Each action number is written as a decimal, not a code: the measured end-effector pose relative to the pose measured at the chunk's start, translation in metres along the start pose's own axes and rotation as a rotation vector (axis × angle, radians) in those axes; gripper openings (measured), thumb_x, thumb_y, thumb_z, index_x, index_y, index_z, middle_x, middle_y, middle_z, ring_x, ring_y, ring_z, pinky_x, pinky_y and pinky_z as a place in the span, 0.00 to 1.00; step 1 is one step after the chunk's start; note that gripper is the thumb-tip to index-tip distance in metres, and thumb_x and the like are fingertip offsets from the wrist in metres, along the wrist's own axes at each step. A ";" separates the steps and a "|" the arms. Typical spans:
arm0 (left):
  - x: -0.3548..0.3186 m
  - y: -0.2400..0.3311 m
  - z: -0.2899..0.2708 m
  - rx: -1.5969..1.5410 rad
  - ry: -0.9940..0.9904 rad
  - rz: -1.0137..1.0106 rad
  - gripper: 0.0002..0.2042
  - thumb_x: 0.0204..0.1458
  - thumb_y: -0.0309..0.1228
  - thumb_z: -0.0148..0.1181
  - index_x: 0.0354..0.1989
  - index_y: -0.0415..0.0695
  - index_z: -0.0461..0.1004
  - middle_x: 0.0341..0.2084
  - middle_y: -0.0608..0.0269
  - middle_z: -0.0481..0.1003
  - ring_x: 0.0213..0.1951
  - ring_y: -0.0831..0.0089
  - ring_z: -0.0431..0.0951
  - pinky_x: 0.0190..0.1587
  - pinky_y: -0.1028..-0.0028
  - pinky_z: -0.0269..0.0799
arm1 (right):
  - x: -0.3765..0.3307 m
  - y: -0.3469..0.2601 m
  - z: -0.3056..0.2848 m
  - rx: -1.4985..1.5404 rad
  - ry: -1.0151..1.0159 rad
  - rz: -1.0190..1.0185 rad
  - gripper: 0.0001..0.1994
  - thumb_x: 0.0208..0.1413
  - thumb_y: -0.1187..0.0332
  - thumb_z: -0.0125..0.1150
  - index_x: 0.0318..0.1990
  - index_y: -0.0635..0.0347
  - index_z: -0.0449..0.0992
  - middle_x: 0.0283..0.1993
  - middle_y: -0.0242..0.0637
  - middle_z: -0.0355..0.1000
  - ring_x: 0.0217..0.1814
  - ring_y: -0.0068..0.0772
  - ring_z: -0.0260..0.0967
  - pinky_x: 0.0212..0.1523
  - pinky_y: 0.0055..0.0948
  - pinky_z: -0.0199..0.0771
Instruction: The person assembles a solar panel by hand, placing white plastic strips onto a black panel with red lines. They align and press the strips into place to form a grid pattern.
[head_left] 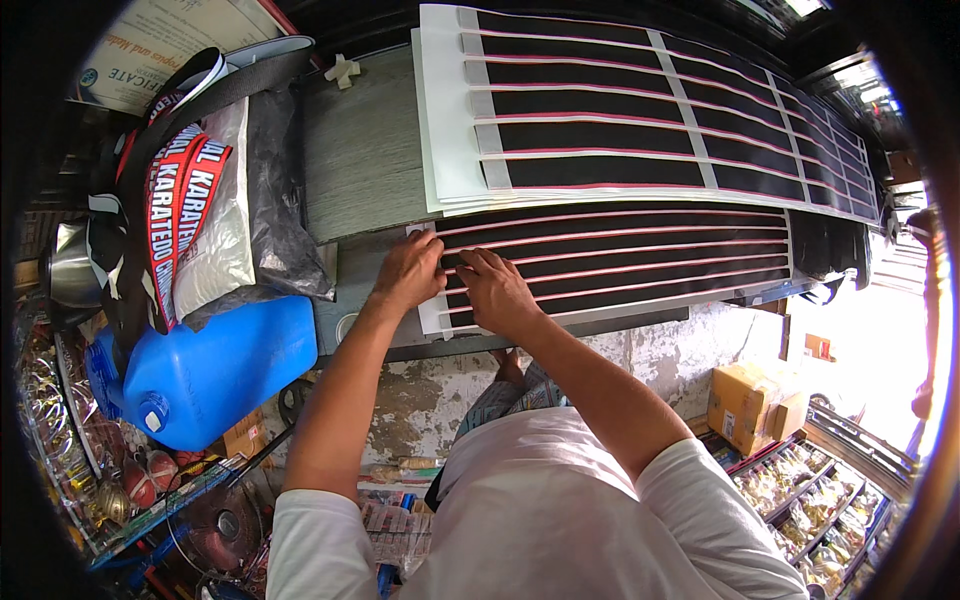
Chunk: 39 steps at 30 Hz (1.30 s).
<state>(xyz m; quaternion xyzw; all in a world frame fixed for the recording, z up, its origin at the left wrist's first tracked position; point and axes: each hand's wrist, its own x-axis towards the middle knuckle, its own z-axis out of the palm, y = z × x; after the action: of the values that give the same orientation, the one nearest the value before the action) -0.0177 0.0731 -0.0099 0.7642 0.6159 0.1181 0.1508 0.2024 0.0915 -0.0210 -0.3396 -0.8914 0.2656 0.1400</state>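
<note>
A long printed sheet (640, 250) of black bands divided by thin red and white stripes lies on the workbench in front of me. My left hand (408, 270) is closed at the sheet's left end, its fingertips pinched on the white margin. Just to the right, my right hand (498, 294) rests over the black bands with its fingers bent and drawn together. Whatever lies under those fingertips is hidden. Beyond both hands, a stack of similar printed sheets (590, 95) with white margins overlaps the far side of this one.
A plastic bag with printed straps (215, 190) stands on the left, above a blue jerrycan (235, 365). A small white scrap (342, 71) lies on the grey board (360, 150). Cardboard boxes (745, 405) and trays of small packets (815, 510) are at the lower right.
</note>
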 end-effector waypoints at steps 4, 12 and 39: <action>0.001 -0.001 0.000 -0.002 -0.071 -0.070 0.11 0.45 0.26 0.74 0.35 0.39 0.77 0.40 0.53 0.78 0.48 0.50 0.82 0.50 0.55 0.81 | 0.000 0.003 0.002 0.005 0.012 -0.001 0.20 0.57 0.76 0.62 0.58 0.61 0.83 0.71 0.42 0.72 0.76 0.46 0.68 0.72 0.48 0.73; -0.006 -0.004 -0.001 -0.070 -0.027 -0.084 0.14 0.46 0.26 0.73 0.40 0.39 0.78 0.41 0.52 0.78 0.47 0.48 0.82 0.53 0.53 0.79 | -0.002 0.003 0.000 -0.012 -0.010 0.026 0.22 0.56 0.76 0.63 0.60 0.59 0.83 0.73 0.40 0.71 0.78 0.45 0.67 0.74 0.47 0.71; -0.048 0.010 0.014 -0.111 0.290 -0.159 0.17 0.55 0.20 0.61 0.54 0.40 0.82 0.53 0.55 0.81 0.59 0.51 0.78 0.65 0.50 0.73 | -0.001 0.008 0.005 -0.013 -0.045 -0.005 0.22 0.57 0.74 0.63 0.61 0.63 0.80 0.74 0.45 0.70 0.79 0.49 0.66 0.76 0.48 0.70</action>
<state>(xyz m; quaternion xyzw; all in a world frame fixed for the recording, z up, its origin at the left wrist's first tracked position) -0.0142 0.0229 -0.0188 0.6785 0.6822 0.2489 0.1112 0.2053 0.0942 -0.0301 -0.3323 -0.8969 0.2669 0.1185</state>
